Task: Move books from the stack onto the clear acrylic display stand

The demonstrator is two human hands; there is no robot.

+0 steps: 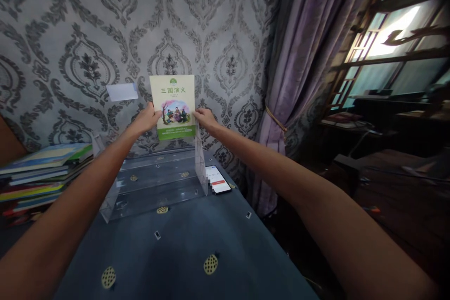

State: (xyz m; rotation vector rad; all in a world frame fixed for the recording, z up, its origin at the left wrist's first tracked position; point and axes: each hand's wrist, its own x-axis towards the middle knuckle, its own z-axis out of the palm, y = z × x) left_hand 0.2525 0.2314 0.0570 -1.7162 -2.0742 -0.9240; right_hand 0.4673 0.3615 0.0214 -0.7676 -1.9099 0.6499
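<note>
Both my arms reach forward, holding up a book (176, 126) with a cream and green cover and a picture of several figures under a pink tree. My left hand (149, 117) pinches its left edge, and my right hand (206, 118) pinches the right edge. The book is upright, facing me, above the back of a clear plastic tiered rack (200, 164). From this angle I cannot tell whether the book touches the rack. My left forearm hides part of the rack's left side.
A pile of books (52, 164) lies on the left. Right of the rack, a phone (218, 180) with a lit screen lies on the blue patterned tablecloth (183, 253). Behind are the patterned wall (225, 18) and a purple curtain (298, 33). The table's right edge drops off beside dark furniture.
</note>
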